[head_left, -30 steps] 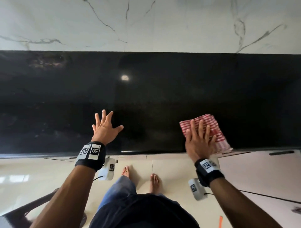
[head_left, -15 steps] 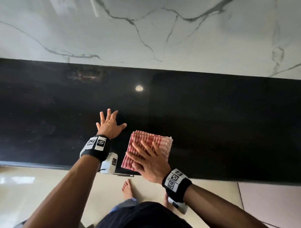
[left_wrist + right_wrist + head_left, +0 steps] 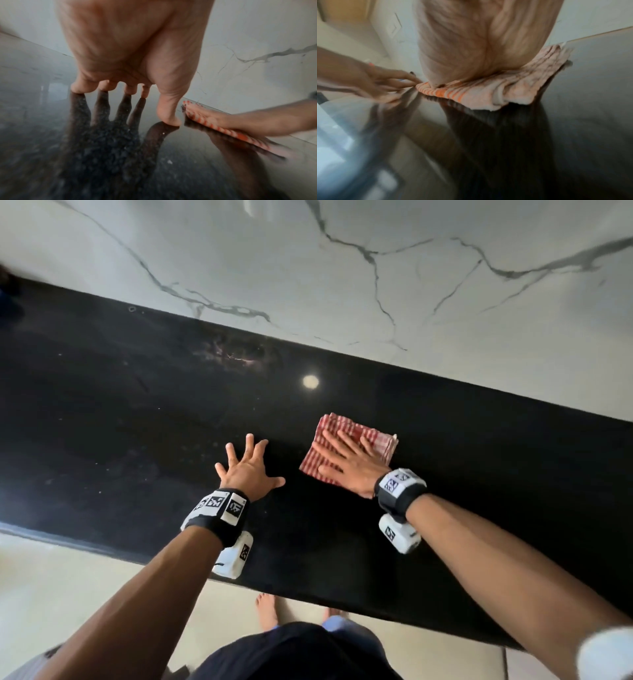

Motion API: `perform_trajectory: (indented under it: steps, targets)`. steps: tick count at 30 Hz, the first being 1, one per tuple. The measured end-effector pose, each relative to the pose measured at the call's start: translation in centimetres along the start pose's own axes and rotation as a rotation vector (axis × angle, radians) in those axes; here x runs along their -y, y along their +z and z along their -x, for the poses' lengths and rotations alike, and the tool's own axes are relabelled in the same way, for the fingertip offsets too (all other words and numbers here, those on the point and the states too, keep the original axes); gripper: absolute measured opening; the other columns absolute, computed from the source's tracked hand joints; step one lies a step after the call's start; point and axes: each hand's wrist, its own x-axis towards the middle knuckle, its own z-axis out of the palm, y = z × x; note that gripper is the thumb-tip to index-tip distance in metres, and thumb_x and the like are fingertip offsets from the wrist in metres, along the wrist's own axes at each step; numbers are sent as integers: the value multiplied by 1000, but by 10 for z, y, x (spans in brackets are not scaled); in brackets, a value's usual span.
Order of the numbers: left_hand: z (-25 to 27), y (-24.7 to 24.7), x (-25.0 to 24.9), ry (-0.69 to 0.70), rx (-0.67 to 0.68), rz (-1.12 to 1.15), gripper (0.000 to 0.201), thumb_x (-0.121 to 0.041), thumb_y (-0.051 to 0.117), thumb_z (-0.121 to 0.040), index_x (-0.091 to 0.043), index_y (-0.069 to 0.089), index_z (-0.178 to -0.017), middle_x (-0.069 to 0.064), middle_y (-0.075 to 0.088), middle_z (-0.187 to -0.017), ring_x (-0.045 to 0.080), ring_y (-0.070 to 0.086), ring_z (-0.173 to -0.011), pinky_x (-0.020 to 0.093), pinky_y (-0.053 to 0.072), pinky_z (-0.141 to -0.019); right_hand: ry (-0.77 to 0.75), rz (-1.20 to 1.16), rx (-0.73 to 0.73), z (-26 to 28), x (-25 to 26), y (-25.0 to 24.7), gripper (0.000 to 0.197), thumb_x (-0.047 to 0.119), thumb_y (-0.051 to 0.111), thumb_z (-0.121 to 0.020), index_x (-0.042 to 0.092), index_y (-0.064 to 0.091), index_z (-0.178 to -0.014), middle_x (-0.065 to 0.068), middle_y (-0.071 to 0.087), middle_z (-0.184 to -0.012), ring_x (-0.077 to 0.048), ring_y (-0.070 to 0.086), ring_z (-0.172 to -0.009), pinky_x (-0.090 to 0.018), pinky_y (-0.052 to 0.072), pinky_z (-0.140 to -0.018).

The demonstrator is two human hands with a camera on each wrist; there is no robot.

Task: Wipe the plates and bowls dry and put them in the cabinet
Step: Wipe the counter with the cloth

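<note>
We're seeing a glossy black stone countertop point(image 3: 137, 440) mirroring light, a soft checked woven cloth point(image 3: 373, 440), and smooth veined marble wall point(image 3: 411, 285) gleaming behind.

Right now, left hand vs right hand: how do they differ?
The left hand has its fingers splayed wide, tips on the bare black countertop; the right hand lies flat with its fingers closer together. The left touches no cloth; the right presses on the folded red-checked cloth. Both are open, palm down, gripping nothing.
</note>
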Motion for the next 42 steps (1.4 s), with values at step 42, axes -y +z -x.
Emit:
perform_trajectory:
  steps: [42]
  targets:
    - [-6, -26, 5, -28, -3, 192, 59, -37, 48, -109, -26, 28, -163, 5, 14, -174, 34, -3, -161, 59, 15, -126, -102, -23, -173, 23, 89, 53, 58, 53, 21, -106, 43, -2, -160, 12, -13, -169, -23, -12, -156, -59, -7, -122]
